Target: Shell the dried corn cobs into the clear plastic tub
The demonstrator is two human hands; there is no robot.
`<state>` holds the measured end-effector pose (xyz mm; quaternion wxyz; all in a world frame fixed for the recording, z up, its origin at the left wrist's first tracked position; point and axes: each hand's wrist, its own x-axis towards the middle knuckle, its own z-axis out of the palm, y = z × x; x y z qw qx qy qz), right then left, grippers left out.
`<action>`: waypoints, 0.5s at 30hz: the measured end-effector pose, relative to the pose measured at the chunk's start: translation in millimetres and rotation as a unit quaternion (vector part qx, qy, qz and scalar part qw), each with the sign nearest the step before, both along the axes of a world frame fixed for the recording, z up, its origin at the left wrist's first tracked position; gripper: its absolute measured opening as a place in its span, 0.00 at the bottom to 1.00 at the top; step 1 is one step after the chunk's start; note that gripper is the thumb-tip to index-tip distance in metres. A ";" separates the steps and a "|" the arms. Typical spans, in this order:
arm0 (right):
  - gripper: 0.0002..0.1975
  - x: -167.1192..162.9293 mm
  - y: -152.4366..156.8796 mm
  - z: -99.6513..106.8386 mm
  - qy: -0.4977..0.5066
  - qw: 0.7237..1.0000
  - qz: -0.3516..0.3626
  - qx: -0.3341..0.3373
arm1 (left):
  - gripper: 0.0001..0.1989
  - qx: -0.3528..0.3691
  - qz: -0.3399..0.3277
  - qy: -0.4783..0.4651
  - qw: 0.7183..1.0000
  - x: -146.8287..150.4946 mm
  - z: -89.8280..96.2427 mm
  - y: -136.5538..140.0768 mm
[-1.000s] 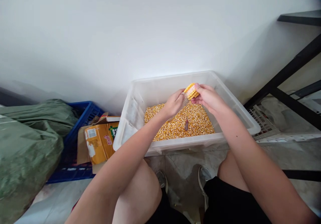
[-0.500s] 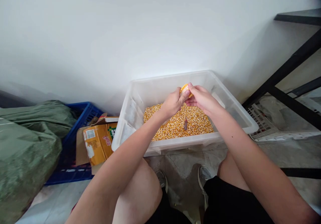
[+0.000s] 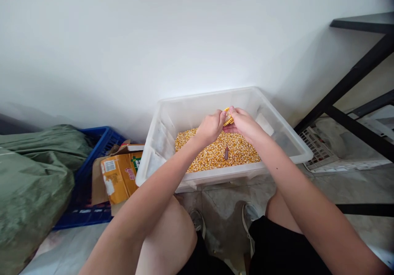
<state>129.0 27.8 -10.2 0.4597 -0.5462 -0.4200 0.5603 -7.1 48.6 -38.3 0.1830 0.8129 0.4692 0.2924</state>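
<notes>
Between my two hands is an ear of corn, yellow, with a paler patch facing up. My left hand is closed on its left side, thumb on top. My right hand grips the other side, its thumb at the upper end and fingers underneath. Both hands are over a translucent plastic bin. Loose corn kernels cover the bin's floor. On the kernels, toward the front, lies a small tool with a brown handle; its other end is hard to make out.
To the left, a blue crate holds flattened cardboard, beside a green cloth or tarp. A black metal frame rises on the right above a white basket. The white wall stands behind the bin.
The ear has been turned and tilted between my hands, so its pale patch shows differently. Both hands are slightly lower. The camera view has shifted a little.
</notes>
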 end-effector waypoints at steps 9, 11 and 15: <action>0.05 14.3 5.8 6.8 0.045 0.998 0.031 -0.041 | 0.24 -0.283 0.024 -0.331 0.900 7.8 -13.7 5.5; 0.06 15.9 5.6 5.3 0.022 0.998 0.038 -0.033 | 0.29 -0.318 0.011 -0.323 0.891 7.3 -9.7 3.2; 0.09 11.8 3.9 -0.6 -0.044 0.999 0.028 -0.010 | 0.33 -0.276 -0.014 -0.250 0.928 4.3 -0.5 -4.5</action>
